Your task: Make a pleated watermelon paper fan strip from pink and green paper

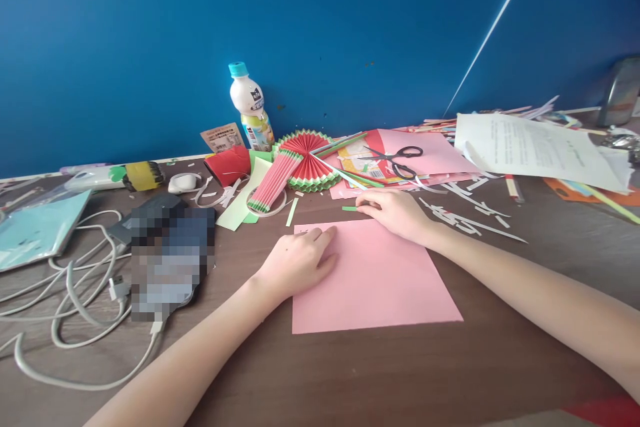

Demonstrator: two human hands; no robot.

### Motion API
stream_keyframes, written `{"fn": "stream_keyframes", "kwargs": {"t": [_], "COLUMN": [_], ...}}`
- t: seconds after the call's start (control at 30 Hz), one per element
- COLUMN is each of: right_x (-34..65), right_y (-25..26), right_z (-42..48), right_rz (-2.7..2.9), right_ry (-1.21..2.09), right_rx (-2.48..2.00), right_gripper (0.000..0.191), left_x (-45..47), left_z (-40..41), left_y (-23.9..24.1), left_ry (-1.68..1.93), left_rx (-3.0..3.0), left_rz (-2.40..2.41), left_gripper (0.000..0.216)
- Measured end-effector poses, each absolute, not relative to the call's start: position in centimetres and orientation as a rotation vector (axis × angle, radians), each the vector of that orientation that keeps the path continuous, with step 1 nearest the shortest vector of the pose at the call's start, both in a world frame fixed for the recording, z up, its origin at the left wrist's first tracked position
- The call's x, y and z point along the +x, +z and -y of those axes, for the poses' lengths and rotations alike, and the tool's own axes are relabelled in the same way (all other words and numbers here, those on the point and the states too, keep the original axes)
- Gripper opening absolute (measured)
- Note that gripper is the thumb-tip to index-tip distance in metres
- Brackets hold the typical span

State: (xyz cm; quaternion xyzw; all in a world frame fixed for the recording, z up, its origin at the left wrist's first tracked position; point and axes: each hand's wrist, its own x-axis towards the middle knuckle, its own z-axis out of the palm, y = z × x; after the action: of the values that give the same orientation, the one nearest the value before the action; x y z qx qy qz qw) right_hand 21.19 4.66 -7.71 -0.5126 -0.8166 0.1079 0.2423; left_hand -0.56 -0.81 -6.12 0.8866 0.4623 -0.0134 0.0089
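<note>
A sheet of pink paper lies flat on the table in front of me. My left hand rests on its left side, fingers stretched out over the paper and thumb apart. At the sheet's far edge, my right hand has its fingers drawn together. A short strip of green paper sticks out from between its thumb and fingertips. Just beyond my hands stand a red and green pleated paper fan and a folded pink pleated piece with green ends.
Scissors lie on more pink paper at the back, near white paper scraps. A bottle stands against the blue wall. White cables and a phone-like, blurred-out device lie left. A printed sheet is at right.
</note>
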Motion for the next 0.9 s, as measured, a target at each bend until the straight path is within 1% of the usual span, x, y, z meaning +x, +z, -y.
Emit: {"fn": "stream_keyframes", "kwargs": {"t": [0.1, 0.17, 0.27, 0.33, 0.37, 0.43, 0.6, 0.77, 0.9], "right_x": [21.3, 21.4, 21.4, 21.4, 21.4, 21.3, 21.4, 21.8, 22.0], "right_y": [-8.2, -8.3, -8.4, -8.3, -8.3, -8.2, -7.8, -7.4, -7.4], "right_z": [-4.8, -4.9, -4.8, -4.8, -4.8, -4.9, -5.1, -5.3, -5.5], "right_rz": [2.186, 2.134, 2.069, 2.037, 2.019, 1.976, 1.835, 1.704, 1.678], "right_ry": [0.266, 0.254, 0.252, 0.265, 0.276, 0.308, 0.428, 0.523, 0.558], "right_rx": [-1.364, -1.360, -1.366, -1.358, -1.351, -1.336, -1.305, -1.284, -1.275], "right_gripper": [0.015, 0.016, 0.019, 0.020, 0.020, 0.020, 0.020, 0.018, 0.016], "left_x": [-0.7, -1.1, -2.6, -4.1, -4.9, -6.5, -8.7, -8.8, -8.8], "left_z": [0.6, 0.1, -1.5, -2.7, -3.4, -4.3, -5.0, -4.8, -4.8], "left_y": [-6.1, -5.7, -4.7, -4.1, -3.8, -3.6, -3.6, -3.5, -3.4], "left_ry": [0.028, 0.194, 0.530, 0.649, 0.647, 0.595, 0.222, -0.070, -0.147], "left_rx": [2.722, 2.635, 2.398, 2.319, 2.307, 2.324, 2.261, 2.249, 2.267], "left_rz": [-1.443, -1.487, -1.771, -1.984, -2.054, -2.153, -2.375, -2.354, -2.348], "left_gripper": [0.044, 0.038, 0.029, 0.027, 0.028, 0.031, 0.035, 0.044, 0.045]}}
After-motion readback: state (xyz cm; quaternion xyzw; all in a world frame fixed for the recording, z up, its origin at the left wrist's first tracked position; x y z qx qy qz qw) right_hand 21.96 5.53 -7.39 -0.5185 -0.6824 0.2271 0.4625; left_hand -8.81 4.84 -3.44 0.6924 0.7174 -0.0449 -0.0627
